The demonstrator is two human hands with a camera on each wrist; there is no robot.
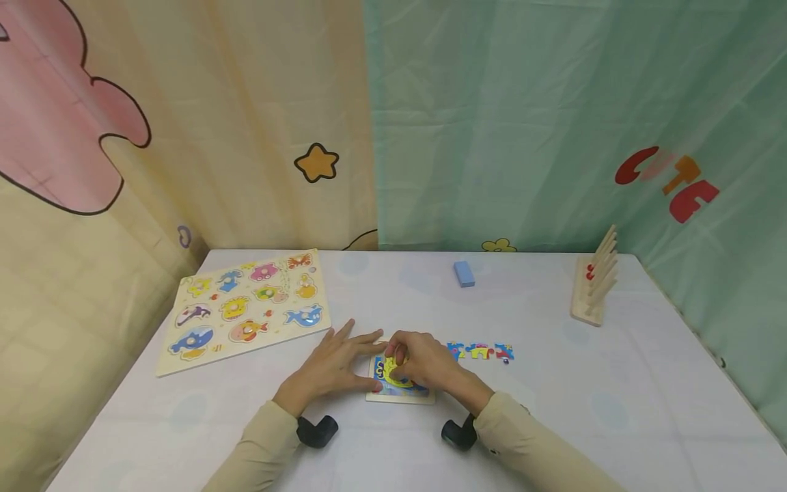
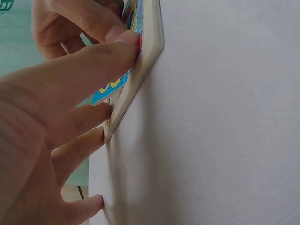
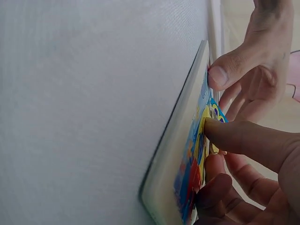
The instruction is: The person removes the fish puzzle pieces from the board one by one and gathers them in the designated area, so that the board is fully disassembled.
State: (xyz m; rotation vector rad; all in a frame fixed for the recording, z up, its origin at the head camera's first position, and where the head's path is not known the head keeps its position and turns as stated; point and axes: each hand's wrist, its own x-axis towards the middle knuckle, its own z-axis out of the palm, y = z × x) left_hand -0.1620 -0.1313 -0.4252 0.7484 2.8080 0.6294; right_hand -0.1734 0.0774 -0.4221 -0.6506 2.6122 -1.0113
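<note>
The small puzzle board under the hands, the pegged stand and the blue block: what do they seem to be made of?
Small puzzle board: probably wood or fibreboard; its matte rim is pale beige with a rounded corner. Pegged stand: likely bare wood, since it is mostly pale tan. Blue block: perhaps foam, plastic or painted wood; its even, matte-looking blue leaves this open.

My beige sleeves [image 1: 261, 437] set off a blue, yellow and red puzzle [image 1: 402, 391] in its cream tray [image 1: 399, 401], against a white tablecloth [image 1: 553, 396] spotted faint blue and a curtain [image 1: 467, 137] of mint green.
</note>
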